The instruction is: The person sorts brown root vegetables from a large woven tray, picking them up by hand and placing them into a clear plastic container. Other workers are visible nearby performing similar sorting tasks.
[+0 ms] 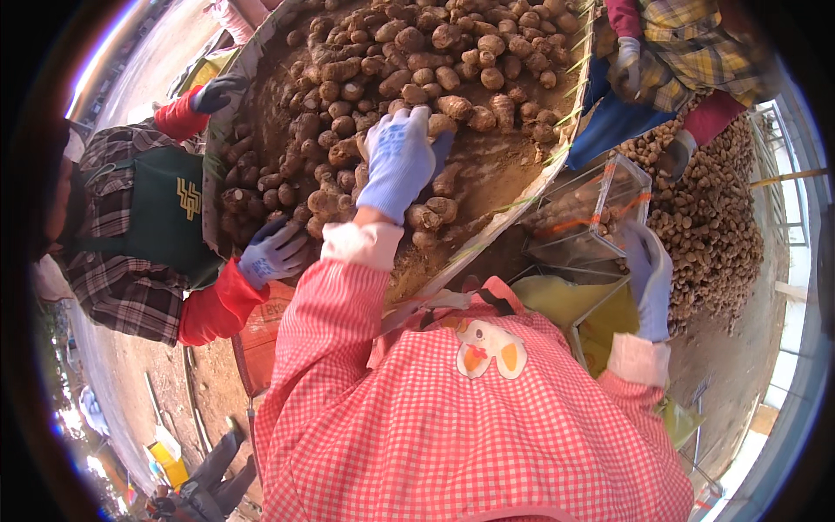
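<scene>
Brown taro-like corms (339, 124) lie heaped on a raised sorting surface with a pale raised edge (496, 228). My left hand (398, 156), in a pale blue knit glove with darker fingers, reaches onto the heap; its fingertips are beside a corm, and whether it grips one is hidden. My right hand (646, 280), gloved alike, is off the surface at the right, beside a clear-walled crate (623, 205) with orange bands that has corms in it. The inside of this hand is mostly hidden.
At the left, a co-worker in a dark green apron (163, 209) has gloved hands at the surface's edge. Another co-worker in a yellow plaid garment (691, 52) is at the upper right. A large pile of small corms (711, 222) covers the ground at right. Yellow sacking (607, 320) lies below the crate.
</scene>
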`<state>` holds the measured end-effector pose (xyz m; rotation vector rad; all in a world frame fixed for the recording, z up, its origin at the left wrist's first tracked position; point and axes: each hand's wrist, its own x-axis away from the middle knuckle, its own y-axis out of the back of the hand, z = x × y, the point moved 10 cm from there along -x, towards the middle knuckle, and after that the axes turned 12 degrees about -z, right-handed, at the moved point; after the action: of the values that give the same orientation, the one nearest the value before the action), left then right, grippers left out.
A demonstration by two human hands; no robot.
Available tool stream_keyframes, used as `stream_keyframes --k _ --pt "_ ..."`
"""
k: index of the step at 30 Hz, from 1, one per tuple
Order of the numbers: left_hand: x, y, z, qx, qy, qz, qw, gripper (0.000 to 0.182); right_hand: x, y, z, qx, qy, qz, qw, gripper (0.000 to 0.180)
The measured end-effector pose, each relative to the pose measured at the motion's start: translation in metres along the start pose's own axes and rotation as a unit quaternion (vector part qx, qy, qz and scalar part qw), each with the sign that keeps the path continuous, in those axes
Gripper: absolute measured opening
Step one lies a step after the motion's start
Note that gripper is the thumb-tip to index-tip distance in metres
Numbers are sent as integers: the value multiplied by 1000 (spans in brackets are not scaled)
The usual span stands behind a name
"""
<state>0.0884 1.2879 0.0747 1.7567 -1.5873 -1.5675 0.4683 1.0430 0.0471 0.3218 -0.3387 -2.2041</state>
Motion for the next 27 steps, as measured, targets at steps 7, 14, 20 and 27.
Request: stream_keyframes --k 7,14,20,27 --pt "-4 -65 21 45 61 64 995 50 -21 -136 140 17 133 78 988 27" --pt "37 26 48 705 284 -44 648 49 -33 -186 93 -240 -40 234 941 30" --pt "170 66 50 797 384 75 460 44 -147 -252 83 104 120 134 978 49" --pt "240 112 90 655 359 -112 655 10 -59 -338 76 371 198 326 847 71"
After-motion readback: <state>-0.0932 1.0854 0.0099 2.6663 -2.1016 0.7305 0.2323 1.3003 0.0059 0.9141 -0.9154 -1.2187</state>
